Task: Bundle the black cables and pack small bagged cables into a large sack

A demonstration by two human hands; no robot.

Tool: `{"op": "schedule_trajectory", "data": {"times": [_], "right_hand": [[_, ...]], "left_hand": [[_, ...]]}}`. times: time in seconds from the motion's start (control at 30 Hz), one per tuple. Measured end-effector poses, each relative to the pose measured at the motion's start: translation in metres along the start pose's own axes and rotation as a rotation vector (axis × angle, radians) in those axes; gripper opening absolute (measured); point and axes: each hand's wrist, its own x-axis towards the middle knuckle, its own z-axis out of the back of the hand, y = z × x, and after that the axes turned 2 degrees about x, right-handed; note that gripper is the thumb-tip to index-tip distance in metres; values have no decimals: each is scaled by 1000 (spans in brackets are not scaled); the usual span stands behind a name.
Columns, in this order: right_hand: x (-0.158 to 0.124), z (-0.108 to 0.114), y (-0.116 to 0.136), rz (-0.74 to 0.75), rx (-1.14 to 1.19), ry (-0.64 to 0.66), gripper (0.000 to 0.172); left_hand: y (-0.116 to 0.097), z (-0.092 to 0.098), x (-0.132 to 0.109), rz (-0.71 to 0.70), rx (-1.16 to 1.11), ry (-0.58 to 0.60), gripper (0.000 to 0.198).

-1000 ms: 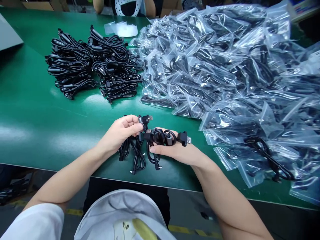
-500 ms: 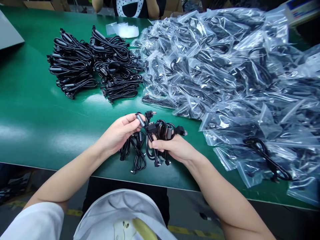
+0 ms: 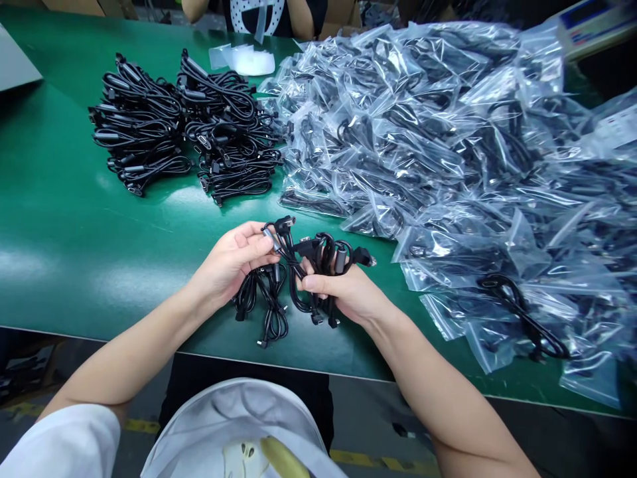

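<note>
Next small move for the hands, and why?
I'd probably bring the left hand toward the right hand to tuck its black cable against the coiled cable bundle. The left fingers pinch that cable's grey barrel, its strands span the gap, and the right hand already grips the bundle.

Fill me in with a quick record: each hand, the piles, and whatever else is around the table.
Left hand: pinching a black cable at its gray section
Right hand: gripping a cable bunch
Near left hand: more cables over the green table
Left pile: unbagged black cables
Right pile: cables in clear bags, one loose cable on top
Far side: pale plastic pieces; another person beyond
</note>
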Motion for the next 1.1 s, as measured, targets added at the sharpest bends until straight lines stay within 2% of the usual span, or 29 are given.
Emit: {"op": "schedule_trajectory", "data": {"times": [0.07, 0.17, 0.23, 0.37, 0.5, 0.77, 0.87, 0.97, 1.1], "right_hand": [[-1, -1, 1, 33, -8, -20, 40], [-3, -2, 1, 77, -57, -20, 35], [-4, -2, 2, 84, -84, -8, 34], [-7, -4, 3, 81, -80, 19, 35], [-9, -4, 3, 63, -75, 29, 38], [-5, -7, 1, 40, 3, -18, 33], [-1, -11, 1, -11, 61, 17, 33], [0, -15, 0, -5, 100, 26, 39], [-1, -16, 1, 116, 63, -95, 42]], "left_hand": [[-2, 0, -1, -23, -1, -2, 34], [-3, 0, -3, -80, 58, 83, 40], [-3, 0, -3, -114, 99, 120, 34], [-2, 0, -2, -83, 92, 81, 31], [0, 0, 0, -48, 57, 97, 33], [1, -1, -1, -93, 70, 102, 33], [1, -3, -4, -96, 119, 141, 37], [1, -7, -6, -136, 193, 87, 40], [6, -10, -4, -243, 376, -72, 44]]}}
